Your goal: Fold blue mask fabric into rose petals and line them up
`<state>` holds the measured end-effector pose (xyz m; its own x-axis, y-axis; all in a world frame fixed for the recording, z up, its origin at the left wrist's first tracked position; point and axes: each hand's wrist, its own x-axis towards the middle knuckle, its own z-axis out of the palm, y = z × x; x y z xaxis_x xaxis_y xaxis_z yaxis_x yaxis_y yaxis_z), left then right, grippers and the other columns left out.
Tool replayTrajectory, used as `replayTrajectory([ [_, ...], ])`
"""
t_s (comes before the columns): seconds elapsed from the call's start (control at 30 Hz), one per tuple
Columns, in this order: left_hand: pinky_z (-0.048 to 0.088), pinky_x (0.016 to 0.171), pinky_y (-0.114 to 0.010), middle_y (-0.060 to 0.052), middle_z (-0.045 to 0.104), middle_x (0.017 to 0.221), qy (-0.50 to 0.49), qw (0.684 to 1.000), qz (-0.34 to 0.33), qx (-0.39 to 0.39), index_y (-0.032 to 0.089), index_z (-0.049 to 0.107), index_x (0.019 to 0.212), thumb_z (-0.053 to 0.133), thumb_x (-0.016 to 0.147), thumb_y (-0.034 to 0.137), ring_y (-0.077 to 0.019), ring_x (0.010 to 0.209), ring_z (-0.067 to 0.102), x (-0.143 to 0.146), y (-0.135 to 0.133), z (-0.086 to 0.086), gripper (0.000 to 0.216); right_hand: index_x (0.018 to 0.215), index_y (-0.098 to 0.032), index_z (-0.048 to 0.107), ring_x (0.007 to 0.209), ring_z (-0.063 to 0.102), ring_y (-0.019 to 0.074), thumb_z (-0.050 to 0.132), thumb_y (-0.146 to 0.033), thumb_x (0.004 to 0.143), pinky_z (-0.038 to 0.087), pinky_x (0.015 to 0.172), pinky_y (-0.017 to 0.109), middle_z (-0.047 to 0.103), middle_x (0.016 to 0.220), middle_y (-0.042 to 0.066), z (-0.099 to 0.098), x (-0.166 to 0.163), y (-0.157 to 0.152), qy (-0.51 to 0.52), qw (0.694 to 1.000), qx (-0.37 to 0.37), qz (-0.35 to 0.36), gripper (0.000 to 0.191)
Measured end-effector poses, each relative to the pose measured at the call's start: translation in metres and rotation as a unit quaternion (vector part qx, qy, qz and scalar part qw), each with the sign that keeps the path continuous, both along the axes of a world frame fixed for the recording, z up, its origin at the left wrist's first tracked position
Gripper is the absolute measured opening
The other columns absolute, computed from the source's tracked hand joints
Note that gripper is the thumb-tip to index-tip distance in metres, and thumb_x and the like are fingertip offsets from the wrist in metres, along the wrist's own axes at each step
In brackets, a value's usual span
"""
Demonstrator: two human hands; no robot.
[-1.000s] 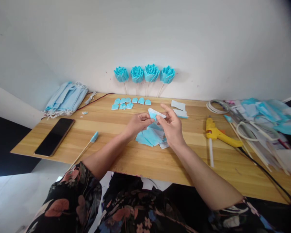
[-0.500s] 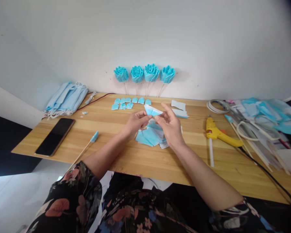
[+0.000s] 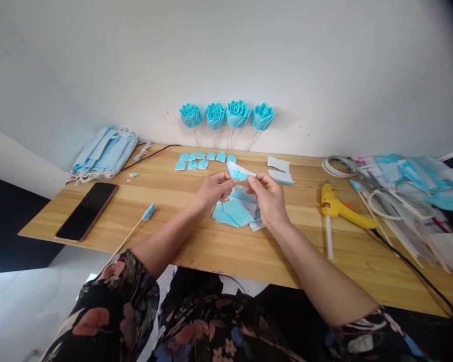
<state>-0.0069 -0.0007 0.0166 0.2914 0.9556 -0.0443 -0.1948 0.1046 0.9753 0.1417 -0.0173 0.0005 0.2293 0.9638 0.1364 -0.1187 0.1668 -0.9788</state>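
While open tabletop (image 3: 226, 251) ran to its lower-centre edge, the left hand (image 3: 212, 192) and right hand (image 3: 270, 198) pinched a folded piece (image 3: 238, 173) mid-frame.

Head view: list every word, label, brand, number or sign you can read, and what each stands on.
None can be read.
No lettering shows on the folded blue-and-white piece or the dark phone.
Any marking on the yellow glue gun is too small to read.
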Motion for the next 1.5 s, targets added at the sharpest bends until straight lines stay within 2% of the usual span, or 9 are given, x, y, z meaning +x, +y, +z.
replayTrajectory([
  [0.43, 0.025, 0.046, -0.021, 0.007, 0.042, 0.045, -0.005, 0.999, 0.031, 0.006, 0.017, 0.049, 0.066, 0.069, 0.084, 0.029, -0.0042, 0.042, 0.033, -0.0013, 0.0011, 0.0014, 0.03, 0.08, -0.022, 0.072, 0.078, 0.061, 0.014, 0.07, -0.045, 0.081, 0.05, 0.065, 0.026, 0.071, 0.082, 0.002, -0.0033, 0.001, -0.0007, 0.006, 1.0, -0.009, 0.006, 0.024],
  [0.7, 0.024, 0.047, -0.021, 0.007, 0.042, 0.046, -0.001, 1.0, 0.029, 0.005, 0.016, 0.05, 0.066, 0.071, 0.083, 0.031, -0.004, 0.043, 0.033, -0.0011, 0.0001, 0.0023, 0.031, 0.084, -0.022, 0.071, 0.079, 0.062, 0.015, 0.071, -0.049, 0.079, 0.05, 0.063, 0.026, 0.071, 0.084, 0.002, 0.0002, 0.0019, 0.0001, 0.003, 1.0, -0.014, -0.018, 0.028],
  [0.8, 0.024, 0.047, -0.021, 0.007, 0.041, 0.046, -0.004, 0.999, 0.039, 0.003, 0.017, 0.048, 0.065, 0.071, 0.082, 0.03, -0.004, 0.043, 0.033, -0.0011, 0.0006, 0.0025, 0.032, 0.084, -0.021, 0.071, 0.073, 0.061, 0.0133, 0.074, -0.051, 0.075, 0.049, 0.061, 0.026, 0.069, 0.079, 0.001, 0.0016, 0.0046, 0.0023, 0.025, 0.998, -0.017, -0.048, 0.031],
  [1.0, 0.023, 0.047, -0.021, 0.007, 0.041, 0.045, -0.006, 0.999, 0.036, 0.009, 0.017, 0.048, 0.064, 0.071, 0.083, 0.029, -0.0038, 0.042, 0.033, -0.0017, 0.0013, 0.0018, 0.032, 0.065, -0.019, 0.064, 0.054, 0.051, 0.0103, 0.069, -0.064, 0.077, 0.046, 0.056, 0.026, 0.055, 0.055, -0.002, -0.0002, 0.0086, 0.0058, 0.05, 0.997, -0.01, -0.065, 0.047],
  [1.1, 0.024, 0.047, -0.021, 0.007, 0.042, 0.045, -0.009, 0.999, 0.033, 0.009, 0.017, 0.049, 0.065, 0.07, 0.083, 0.028, -0.004, 0.043, 0.033, -0.0018, 0.0006, 0.0023, 0.03, 0.079, -0.02, 0.07, 0.071, 0.061, 0.015, 0.06, -0.065, 0.083, 0.051, 0.06, 0.028, 0.067, 0.075, 0.004, 0.0003, 0.0081, 0.0044, 0.045, 0.998, -0.005, -0.046, 0.046],
  [1.17, 0.025, 0.047, -0.021, 0.007, 0.042, 0.045, -0.011, 0.999, 0.032, 0.009, 0.017, 0.049, 0.066, 0.071, 0.082, 0.029, -0.0039, 0.043, 0.033, -0.0017, 0.0003, 0.0021, 0.03, 0.096, -0.023, 0.072, 0.087, 0.064, 0.0173, 0.062, -0.06, 0.084, 0.054, 0.066, 0.029, 0.07, 0.094, 0.005, 0.0007, 0.0072, 0.0032, 0.035, 0.999, 0.003, -0.015, 0.041],
  [1.2, 0.025, 0.047, -0.021, 0.008, 0.042, 0.045, -0.013, 0.999, 0.03, 0.01, 0.017, 0.049, 0.066, 0.071, 0.082, 0.029, -0.0039, 0.043, 0.033, -0.0015, 0.0004, 0.0017, 0.03, 0.102, -0.025, 0.072, 0.088, 0.063, 0.0171, 0.066, -0.056, 0.082, 0.055, 0.069, 0.03, 0.069, 0.096, 0.003, 0.0007, 0.0065, 0.0028, 0.028, 1.0, 0.007, 0.001, 0.038],
  [1.33, 0.026, 0.047, -0.021, 0.008, 0.044, 0.047, -0.009, 1.0, 0.013, 0.005, 0.016, 0.053, 0.07, 0.072, 0.081, 0.028, -0.0042, 0.044, 0.035, -0.0006, 0.0024, -0.0018, 0.025, 0.109, -0.026, 0.071, 0.069, 0.055, 0.0124, 0.076, -0.039, 0.074, 0.053, 0.068, 0.029, 0.056, 0.073, -0.004, -0.0007, 0.0038, 0.0027, -0.012, 1.0, 0.015, 0.023, 0.038],
  [1.5, 0.034, 0.051, -0.02, 0.006, 0.052, 0.056, 0.003, 1.0, 0.009, 0.014, 0.015, 0.061, 0.083, 0.075, 0.078, 0.031, -0.0057, 0.051, 0.045, -0.0006, 0.0059, -0.0062, 0.022, 0.11, -0.026, 0.069, 0.066, 0.053, 0.0115, 0.073, -0.035, 0.074, 0.051, 0.066, 0.029, 0.051, 0.071, -0.006, -0.0006, 0.0033, 0.0034, -0.023, 0.999, 0.015, 0.017, 0.037],
])
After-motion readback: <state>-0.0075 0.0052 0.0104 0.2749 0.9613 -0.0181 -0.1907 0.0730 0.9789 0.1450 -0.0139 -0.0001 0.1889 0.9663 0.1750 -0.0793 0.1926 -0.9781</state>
